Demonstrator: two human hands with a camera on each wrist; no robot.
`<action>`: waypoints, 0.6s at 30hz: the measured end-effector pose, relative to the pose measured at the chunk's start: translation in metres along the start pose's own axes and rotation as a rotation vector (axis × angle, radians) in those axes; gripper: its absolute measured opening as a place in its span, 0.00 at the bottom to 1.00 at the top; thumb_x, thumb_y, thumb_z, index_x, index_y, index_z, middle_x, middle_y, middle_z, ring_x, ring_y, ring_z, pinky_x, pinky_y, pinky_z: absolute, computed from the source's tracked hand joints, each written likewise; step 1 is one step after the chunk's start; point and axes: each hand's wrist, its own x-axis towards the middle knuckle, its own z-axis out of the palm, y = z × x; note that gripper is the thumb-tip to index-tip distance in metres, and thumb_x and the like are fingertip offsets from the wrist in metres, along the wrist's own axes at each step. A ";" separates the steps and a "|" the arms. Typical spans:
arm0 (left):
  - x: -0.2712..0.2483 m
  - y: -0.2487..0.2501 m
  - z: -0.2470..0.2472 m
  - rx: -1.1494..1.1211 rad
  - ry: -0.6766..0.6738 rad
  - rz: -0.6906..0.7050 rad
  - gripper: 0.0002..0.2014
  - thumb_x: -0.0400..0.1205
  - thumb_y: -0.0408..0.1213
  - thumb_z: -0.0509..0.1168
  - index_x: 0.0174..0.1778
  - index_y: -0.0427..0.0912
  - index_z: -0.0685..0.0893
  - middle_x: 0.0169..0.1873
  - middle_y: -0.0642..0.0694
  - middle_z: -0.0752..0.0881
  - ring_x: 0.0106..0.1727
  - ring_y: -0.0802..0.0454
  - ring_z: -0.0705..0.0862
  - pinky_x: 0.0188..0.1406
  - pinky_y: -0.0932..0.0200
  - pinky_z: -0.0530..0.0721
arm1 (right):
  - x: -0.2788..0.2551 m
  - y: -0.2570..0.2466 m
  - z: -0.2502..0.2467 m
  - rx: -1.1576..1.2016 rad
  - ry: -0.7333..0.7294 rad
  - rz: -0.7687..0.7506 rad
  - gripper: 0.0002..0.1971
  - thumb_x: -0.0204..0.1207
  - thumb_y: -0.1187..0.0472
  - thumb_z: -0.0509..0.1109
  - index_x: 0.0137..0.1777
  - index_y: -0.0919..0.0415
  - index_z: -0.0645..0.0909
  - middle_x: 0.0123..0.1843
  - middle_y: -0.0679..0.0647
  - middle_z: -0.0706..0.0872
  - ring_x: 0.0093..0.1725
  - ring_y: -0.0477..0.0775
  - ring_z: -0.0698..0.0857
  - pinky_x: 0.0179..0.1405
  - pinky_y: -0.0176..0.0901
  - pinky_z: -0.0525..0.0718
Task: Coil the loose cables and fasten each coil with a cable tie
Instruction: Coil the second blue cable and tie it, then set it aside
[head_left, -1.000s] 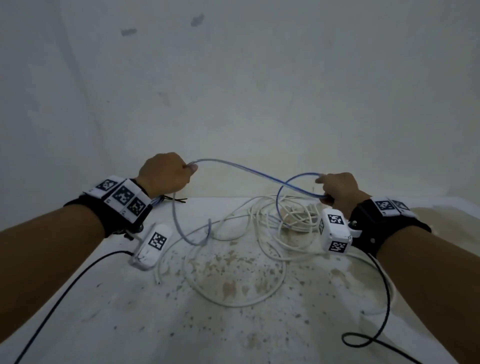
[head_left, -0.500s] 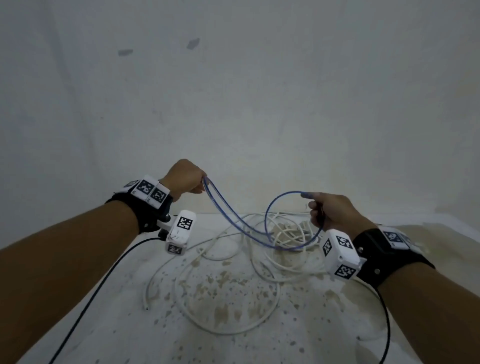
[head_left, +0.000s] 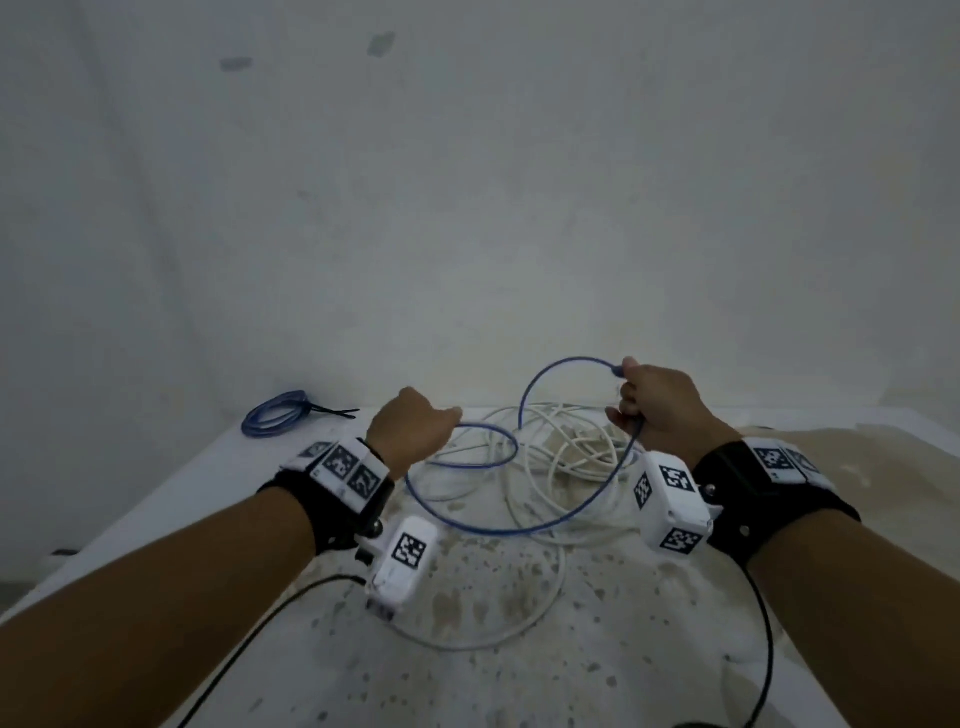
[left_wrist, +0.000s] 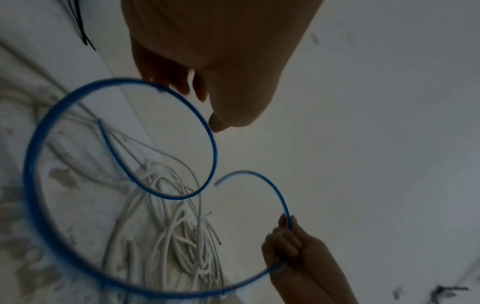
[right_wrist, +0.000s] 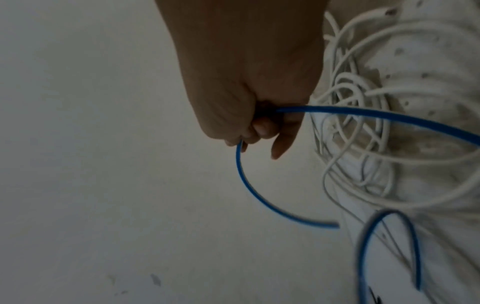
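Note:
A blue cable (head_left: 493, 527) runs between my two hands in wide loops above a tangle of white cables (head_left: 561, 452) on the table. My left hand (head_left: 410, 436) holds one stretch at its fingertips (left_wrist: 182, 90); a loop curls away from them. My right hand (head_left: 654, 405) is higher and grips the cable (right_wrist: 389, 117) in a closed fist (right_wrist: 259, 123), with a short arc rising from its top. At the back left lies a blue coil (head_left: 275, 415) with black cable ties (head_left: 332, 413) beside it.
The white table (head_left: 519, 675) is stained and speckled, and it ends at a bare wall (head_left: 467, 208) just behind the cables. Black leads (head_left: 260, 623) from the wrist cameras trail over the near table on both sides.
My left hand has dropped and moved closer to the right hand. The right hand has risen, so the blue cable now curls in rounder loops. The blue coil at the back left has come into view.

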 end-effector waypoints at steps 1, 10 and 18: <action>-0.002 -0.004 0.001 0.094 0.069 -0.001 0.28 0.79 0.56 0.69 0.60 0.35 0.75 0.52 0.39 0.78 0.55 0.39 0.79 0.53 0.52 0.79 | -0.002 -0.002 0.006 0.061 0.007 -0.003 0.13 0.90 0.58 0.59 0.48 0.64 0.79 0.23 0.51 0.66 0.21 0.48 0.64 0.32 0.44 0.80; -0.016 -0.017 -0.049 0.079 -0.492 0.464 0.26 0.81 0.64 0.58 0.53 0.43 0.86 0.42 0.49 0.89 0.43 0.53 0.87 0.47 0.61 0.81 | -0.021 -0.014 0.043 0.310 -0.022 -0.022 0.10 0.90 0.62 0.59 0.50 0.64 0.79 0.30 0.53 0.69 0.25 0.49 0.62 0.29 0.44 0.70; 0.012 -0.016 -0.053 -0.459 -0.145 0.357 0.13 0.90 0.33 0.56 0.55 0.37 0.87 0.32 0.46 0.76 0.33 0.55 0.77 0.53 0.54 0.87 | -0.020 -0.012 0.033 0.180 -0.079 0.010 0.13 0.89 0.59 0.60 0.52 0.66 0.84 0.24 0.49 0.67 0.22 0.47 0.64 0.21 0.38 0.76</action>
